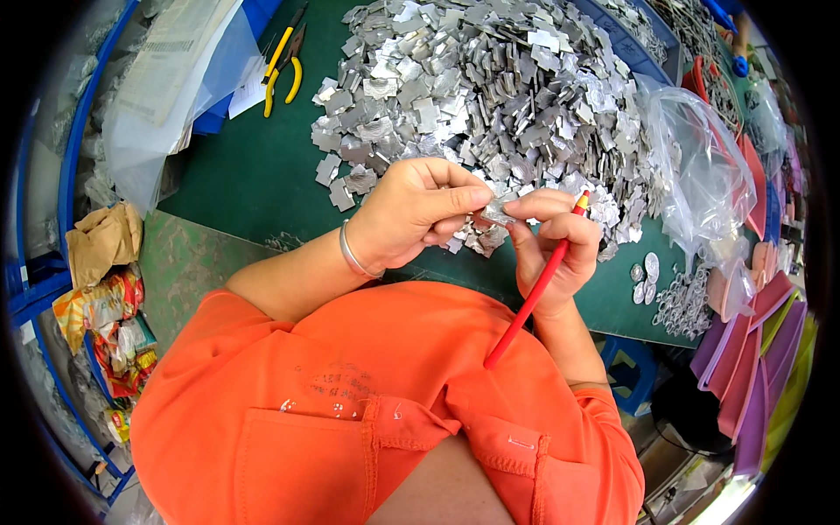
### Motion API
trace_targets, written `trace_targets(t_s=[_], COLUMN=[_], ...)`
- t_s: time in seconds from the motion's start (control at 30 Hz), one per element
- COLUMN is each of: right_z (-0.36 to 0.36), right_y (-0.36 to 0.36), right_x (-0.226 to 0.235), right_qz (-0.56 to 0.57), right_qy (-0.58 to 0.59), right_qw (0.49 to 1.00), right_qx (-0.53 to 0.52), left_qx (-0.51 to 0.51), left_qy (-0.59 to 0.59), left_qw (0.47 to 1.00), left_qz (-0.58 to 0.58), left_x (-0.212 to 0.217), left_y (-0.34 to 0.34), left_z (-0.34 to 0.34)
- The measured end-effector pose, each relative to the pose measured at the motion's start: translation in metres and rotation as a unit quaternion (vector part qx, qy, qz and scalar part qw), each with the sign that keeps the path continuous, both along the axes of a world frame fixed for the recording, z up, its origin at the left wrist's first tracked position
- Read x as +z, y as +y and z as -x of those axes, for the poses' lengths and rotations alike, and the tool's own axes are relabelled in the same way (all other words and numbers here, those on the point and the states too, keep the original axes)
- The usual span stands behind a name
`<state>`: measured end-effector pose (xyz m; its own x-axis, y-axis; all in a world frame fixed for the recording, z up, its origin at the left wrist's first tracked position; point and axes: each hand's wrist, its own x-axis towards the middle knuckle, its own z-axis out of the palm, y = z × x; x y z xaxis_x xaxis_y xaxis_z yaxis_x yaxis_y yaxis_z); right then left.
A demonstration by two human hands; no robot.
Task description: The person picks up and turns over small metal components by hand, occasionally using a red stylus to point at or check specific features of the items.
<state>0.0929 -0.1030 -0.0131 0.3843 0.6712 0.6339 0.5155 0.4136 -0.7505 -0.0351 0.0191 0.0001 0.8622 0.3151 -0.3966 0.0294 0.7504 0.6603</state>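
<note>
Between my two hands, at the near edge of a big heap of flat silver metal pieces (490, 79), is one small silver metal piece (495, 213). My left hand (416, 210), with a bangle on its wrist, pinches the piece from the left with thumb and forefinger. From the other side, the thumb and fingertips of my right hand (556, 249) grip it too. A red pencil (535, 293) with a yellow tip is also tucked between the fingers of the right hand, slanting down toward my orange top. Fine detail on the piece is too small to make out.
Yellow-handled pliers (284, 70) lie on the green table (236, 175) at the far left. Clear plastic bags (691, 166), round silver discs (646, 276) and a pile of small metal rings (685, 302) are at the right. Blue shelving (68, 166) stands left.
</note>
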Motion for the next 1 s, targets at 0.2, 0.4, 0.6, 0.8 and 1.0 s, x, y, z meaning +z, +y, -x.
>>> trace_targets(t_s=[0.2,0.4,0.6,0.8,1.0], right_z=[0.003,0.005,-0.008,-0.008,0.001], right_y=[0.000,-0.009,-0.002,-0.001,-0.004], right_x=[-0.010,-0.006,-0.002,-0.007,-0.002], right_qz=[-0.007,0.080,0.000,0.028,0.076], right_qy=[0.135,0.325,0.025,0.052,0.275], right_qw=[0.991,0.942,1.000,0.998,0.958], right_qx=[-0.019,0.032,-0.014,-0.001,-0.014], left_qx=[0.013,0.061,-0.065,-0.016,-0.008], left_qy=[0.024,-0.028,0.007,-0.001,0.020], left_qw=[0.995,0.968,0.998,1.000,0.999], left_qz=[-0.092,-0.240,0.013,-0.016,-0.049], left_x=[-0.001,-0.008,-0.003,-0.002,-0.003], left_y=[-0.003,-0.009,0.003,0.003,0.000], left_z=[-0.002,-0.006,-0.007,-0.009,-0.009])
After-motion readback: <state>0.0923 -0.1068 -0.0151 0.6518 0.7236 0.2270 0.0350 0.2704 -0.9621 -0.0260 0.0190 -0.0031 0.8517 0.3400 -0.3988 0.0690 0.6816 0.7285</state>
